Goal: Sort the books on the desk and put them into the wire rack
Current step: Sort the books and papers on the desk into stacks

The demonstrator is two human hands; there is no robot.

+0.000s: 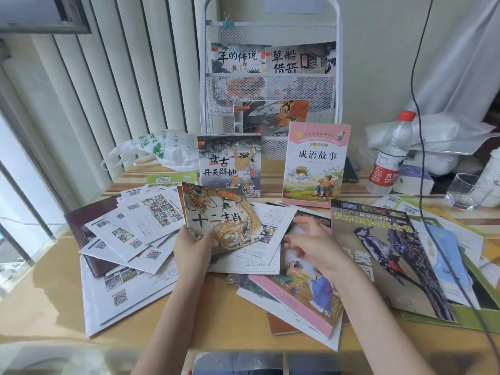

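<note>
My left hand [192, 246] grips the lower edge of a thin dragon-cover book [220, 215], held tilted above the desk. My right hand [311, 243] hovers with fingers spread over a pink storybook [305, 288] lying flat; it looks blurred and holds nothing. The white wire rack [270, 85] stands at the back with two picture books [270, 59] in an upper tier and one [273, 116] lower down. A dark mythology book [230, 163] and a pink-framed book [315, 165] stand upright in front of the rack. A bird encyclopedia [384, 255] lies at the right.
Several thin white-backed booklets [135, 228] fan out on the left of the wooden desk [48, 307]. A water bottle [389, 155], a glass [468, 192], a phone [350, 169] and a hanging cable [422, 131] are at the right. A plastic bag [162, 150] lies back left.
</note>
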